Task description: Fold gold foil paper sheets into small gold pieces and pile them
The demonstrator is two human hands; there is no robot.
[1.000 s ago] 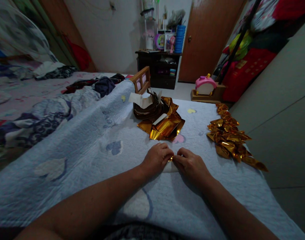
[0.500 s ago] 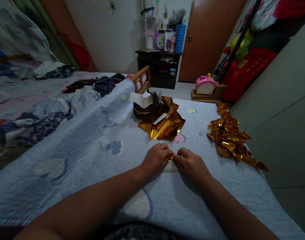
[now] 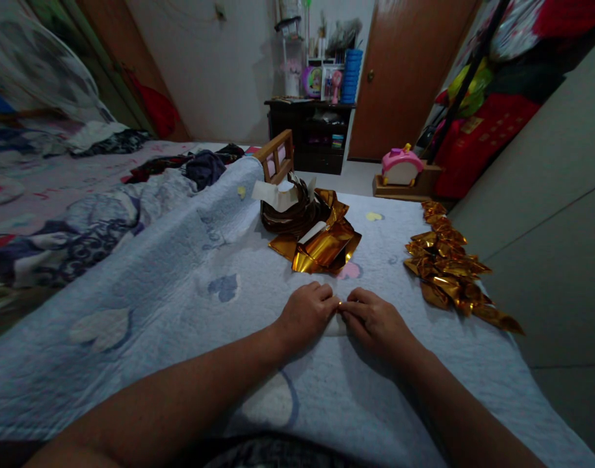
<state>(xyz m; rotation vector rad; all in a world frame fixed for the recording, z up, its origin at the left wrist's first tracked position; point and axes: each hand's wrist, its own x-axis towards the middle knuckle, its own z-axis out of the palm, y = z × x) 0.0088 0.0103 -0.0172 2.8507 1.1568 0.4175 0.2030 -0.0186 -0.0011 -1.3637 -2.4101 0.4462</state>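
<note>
My left hand point(image 3: 310, 313) and my right hand point(image 3: 374, 318) meet fingertip to fingertip low over the quilt point(image 3: 180, 305). Both are closed on a small sheet of gold foil paper point(image 3: 340, 303); only a glint of gold shows between the fingers, and a pale edge lies beneath them. The rest of the sheet is hidden. Just beyond my hands lie loose gold foil sheets point(image 3: 324, 247) beside a stack of dark-edged paper point(image 3: 287, 218). Off to the right is a heap of folded gold foil pieces point(image 3: 446, 260).
A wooden bed rail point(image 3: 276, 156) stands behind the paper stack. Rumpled clothes and bedding point(image 3: 112, 214) cover the bed at left. A pink toy case point(image 3: 402, 166) sits past the quilt's far edge, and a pale cabinet point(image 3: 545, 260) borders the right side.
My fingertips have drawn closer together, and less of the gold foil shows between them. The heap and the loose sheets have stayed put.
</note>
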